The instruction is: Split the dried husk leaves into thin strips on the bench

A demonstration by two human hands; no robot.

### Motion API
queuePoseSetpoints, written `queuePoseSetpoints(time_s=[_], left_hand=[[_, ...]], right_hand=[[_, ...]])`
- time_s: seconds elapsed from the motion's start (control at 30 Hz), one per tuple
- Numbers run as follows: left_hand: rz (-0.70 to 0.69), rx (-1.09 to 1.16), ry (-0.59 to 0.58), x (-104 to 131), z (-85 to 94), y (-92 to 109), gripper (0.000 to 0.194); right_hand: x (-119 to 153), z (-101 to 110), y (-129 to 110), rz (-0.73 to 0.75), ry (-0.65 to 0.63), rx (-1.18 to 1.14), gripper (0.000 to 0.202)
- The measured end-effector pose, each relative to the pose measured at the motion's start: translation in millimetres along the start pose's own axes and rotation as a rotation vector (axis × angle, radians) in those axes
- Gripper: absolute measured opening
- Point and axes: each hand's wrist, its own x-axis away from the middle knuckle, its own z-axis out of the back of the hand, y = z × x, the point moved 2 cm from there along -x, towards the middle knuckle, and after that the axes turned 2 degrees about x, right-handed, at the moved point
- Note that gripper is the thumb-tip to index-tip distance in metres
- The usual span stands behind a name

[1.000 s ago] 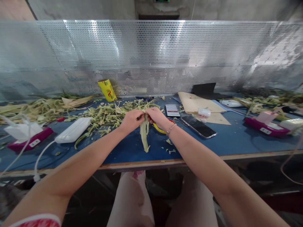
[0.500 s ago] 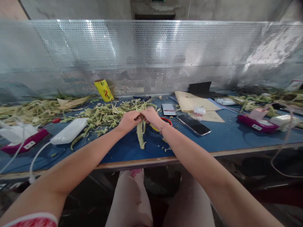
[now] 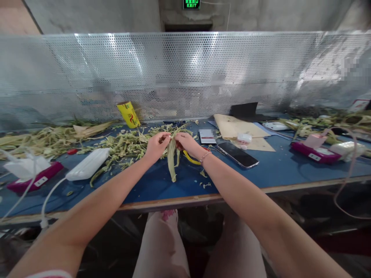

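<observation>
A long, limp, pale green dried plant strip (image 3: 171, 164) hangs between my hands over the blue table, its lower end pointing toward me. My right hand (image 3: 188, 144), with a bracelet at the wrist, is closed on its upper part. My left hand (image 3: 156, 146) pinches at the strip's top from the other side; its fingertips partly hide the spot. Behind and left of my hands lies a heap of short, knotted green plant pieces (image 3: 127, 144). Yellow-handled scissors or a similar tool (image 3: 191, 158) lies partly hidden under my right hand.
A phone (image 3: 238, 154) and tan paper sheets (image 3: 232, 125) lie to the right. A white adapter (image 3: 88, 164) with a cable and a purple power strip (image 3: 34, 181) are at left; another purple strip (image 3: 314, 153) is at right. A perforated metal screen (image 3: 179, 69) stands behind.
My left fingertips have moved slightly apart from my right hand, so more of the strip's top shows between them. The view has tilted up a little.
</observation>
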Motion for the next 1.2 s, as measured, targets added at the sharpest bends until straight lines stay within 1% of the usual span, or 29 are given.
queuePoseSetpoints(time_s=[0.13, 0.2, 0.27, 0.33, 0.4, 0.57, 0.67, 0.83, 0.93, 1.1, 1.2], left_hand=[[0.205, 0.484, -0.013, -2, -2.7, -7, 0.034], [0.284, 0.630, -0.016, -1, -4.5, -7, 0.040], [0.353, 0.694, -0.057, 0, -6.6, -7, 0.042], [0.391, 0.703, -0.117, 0, -8.4, -7, 0.040], [0.386, 0.678, -0.142, 1, -9.0, -8, 0.037], [0.323, 0.603, -0.093, -1, -7.0, -12, 0.035], [0.308, 0.566, -0.074, -2, -5.9, -12, 0.034], [0.358, 0.580, -0.094, 0, -5.8, -7, 0.027], [0.392, 0.587, -0.109, 2, -5.8, -4, 0.028], [0.384, 0.603, -0.018, 0, -5.3, -7, 0.026], [0.380, 0.599, 0.070, -2, -3.3, -11, 0.021]], right_hand=[[-3, 7, -2, 0.094, 0.034, 0.030, 0.019], [-5, 10, -1, 0.123, 0.028, 0.029, 0.019], [-7, 12, -1, 0.139, 0.007, 0.036, 0.018], [-7, 12, -1, 0.151, -0.003, 0.047, 0.017], [-6, 12, 0, 0.154, -0.007, 0.055, 0.016], [-6, 9, 3, 0.158, -0.043, 0.129, 0.014], [-6, 9, 3, 0.179, -0.033, 0.165, 0.013], [-5, 11, 1, 0.168, 0.038, 0.154, 0.014], [-5, 12, 1, 0.168, 0.052, 0.109, 0.015], [-12, 15, 7, 0.159, 0.136, 0.059, 0.018], [-16, 20, 11, 0.158, 0.203, 0.026, 0.019]])
